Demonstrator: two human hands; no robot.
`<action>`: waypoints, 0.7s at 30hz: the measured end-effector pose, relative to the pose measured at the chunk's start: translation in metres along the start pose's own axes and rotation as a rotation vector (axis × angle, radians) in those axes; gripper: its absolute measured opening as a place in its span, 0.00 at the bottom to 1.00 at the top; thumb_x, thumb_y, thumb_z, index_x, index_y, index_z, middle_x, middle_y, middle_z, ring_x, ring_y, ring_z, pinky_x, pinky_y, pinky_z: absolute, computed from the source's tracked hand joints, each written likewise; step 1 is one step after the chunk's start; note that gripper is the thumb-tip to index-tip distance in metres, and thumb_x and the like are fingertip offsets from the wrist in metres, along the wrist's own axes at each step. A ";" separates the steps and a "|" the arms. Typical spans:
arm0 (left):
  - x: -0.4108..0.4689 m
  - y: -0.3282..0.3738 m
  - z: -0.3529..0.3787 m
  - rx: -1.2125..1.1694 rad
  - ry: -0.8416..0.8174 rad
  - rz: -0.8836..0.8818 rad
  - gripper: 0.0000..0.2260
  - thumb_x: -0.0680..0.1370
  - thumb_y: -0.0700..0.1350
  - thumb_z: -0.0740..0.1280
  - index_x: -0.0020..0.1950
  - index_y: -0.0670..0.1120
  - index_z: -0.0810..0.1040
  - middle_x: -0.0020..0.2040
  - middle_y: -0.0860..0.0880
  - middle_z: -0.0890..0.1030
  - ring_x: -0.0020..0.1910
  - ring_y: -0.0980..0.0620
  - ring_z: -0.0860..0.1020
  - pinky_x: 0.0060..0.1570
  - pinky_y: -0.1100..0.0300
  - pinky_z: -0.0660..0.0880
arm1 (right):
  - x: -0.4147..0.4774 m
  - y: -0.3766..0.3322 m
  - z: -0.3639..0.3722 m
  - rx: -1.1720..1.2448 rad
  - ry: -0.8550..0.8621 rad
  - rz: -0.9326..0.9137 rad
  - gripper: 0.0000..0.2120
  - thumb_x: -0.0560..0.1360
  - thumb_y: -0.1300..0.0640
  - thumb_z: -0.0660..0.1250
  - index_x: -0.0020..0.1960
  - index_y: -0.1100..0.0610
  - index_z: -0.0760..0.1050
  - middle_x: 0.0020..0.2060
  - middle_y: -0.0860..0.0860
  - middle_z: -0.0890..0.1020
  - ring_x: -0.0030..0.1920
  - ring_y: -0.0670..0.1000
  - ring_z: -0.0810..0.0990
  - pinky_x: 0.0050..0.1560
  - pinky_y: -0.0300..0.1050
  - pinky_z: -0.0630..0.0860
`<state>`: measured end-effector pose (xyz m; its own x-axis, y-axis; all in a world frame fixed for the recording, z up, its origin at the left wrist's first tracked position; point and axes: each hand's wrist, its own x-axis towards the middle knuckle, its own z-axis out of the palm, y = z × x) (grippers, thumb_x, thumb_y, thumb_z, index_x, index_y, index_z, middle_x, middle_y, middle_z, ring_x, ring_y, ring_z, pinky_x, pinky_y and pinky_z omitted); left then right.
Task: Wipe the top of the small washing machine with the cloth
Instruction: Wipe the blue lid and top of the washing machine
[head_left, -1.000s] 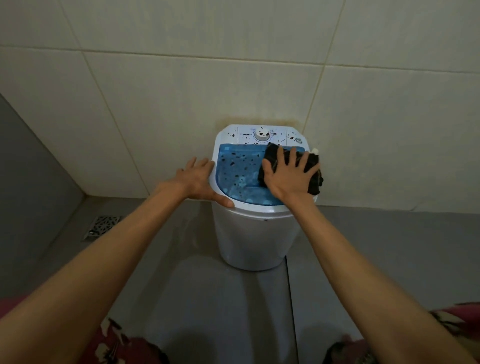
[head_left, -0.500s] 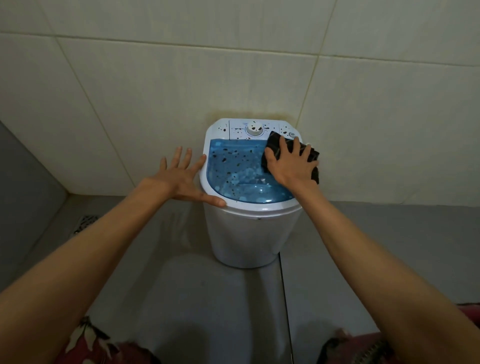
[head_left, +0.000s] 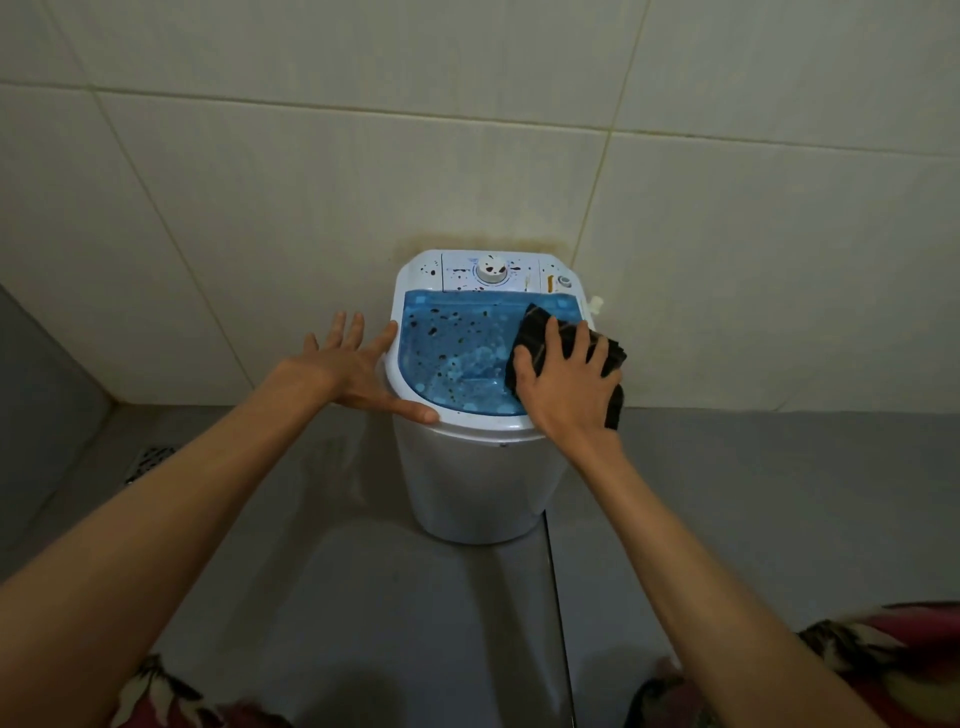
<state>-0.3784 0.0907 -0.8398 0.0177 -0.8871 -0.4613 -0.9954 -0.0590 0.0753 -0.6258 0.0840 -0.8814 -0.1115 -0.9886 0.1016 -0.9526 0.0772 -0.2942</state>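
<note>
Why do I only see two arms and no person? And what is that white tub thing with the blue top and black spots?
The camera sits on the person's head and looks down, so you see only their arms, as if through their eyes. The white tub is a small white plastic washing machine standing on a grey floor against a tiled wall. Its see-through blue lid and the white control panel with a round dial are speckled with dark spots of dirt. The right hand presses a folded black cloth flat onto the lid's right side to wipe it. The left hand is open, resting against the machine's left rim.
</note>
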 end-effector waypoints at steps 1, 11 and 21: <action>0.000 0.000 0.000 0.000 -0.003 -0.005 0.63 0.53 0.81 0.63 0.76 0.60 0.30 0.78 0.46 0.31 0.76 0.45 0.29 0.74 0.38 0.38 | 0.012 0.000 -0.001 0.001 -0.008 -0.009 0.32 0.80 0.38 0.47 0.80 0.52 0.53 0.78 0.60 0.53 0.77 0.66 0.49 0.72 0.71 0.48; 0.000 0.001 0.002 -0.030 -0.014 -0.018 0.63 0.54 0.80 0.64 0.75 0.61 0.30 0.78 0.46 0.32 0.76 0.44 0.30 0.74 0.38 0.38 | 0.085 -0.005 -0.009 0.034 -0.096 0.013 0.34 0.80 0.35 0.45 0.80 0.51 0.48 0.79 0.60 0.52 0.76 0.66 0.53 0.73 0.67 0.51; -0.003 0.000 0.004 -0.053 0.022 0.000 0.62 0.54 0.80 0.64 0.76 0.61 0.31 0.78 0.46 0.31 0.76 0.43 0.31 0.74 0.38 0.40 | -0.008 0.003 0.001 0.010 0.056 0.127 0.34 0.81 0.39 0.47 0.79 0.59 0.51 0.75 0.66 0.57 0.73 0.68 0.57 0.70 0.70 0.56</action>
<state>-0.3786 0.0957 -0.8419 0.0204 -0.8967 -0.4421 -0.9890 -0.0829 0.1226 -0.6278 0.0919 -0.8843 -0.2472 -0.9620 0.1160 -0.9269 0.1998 -0.3178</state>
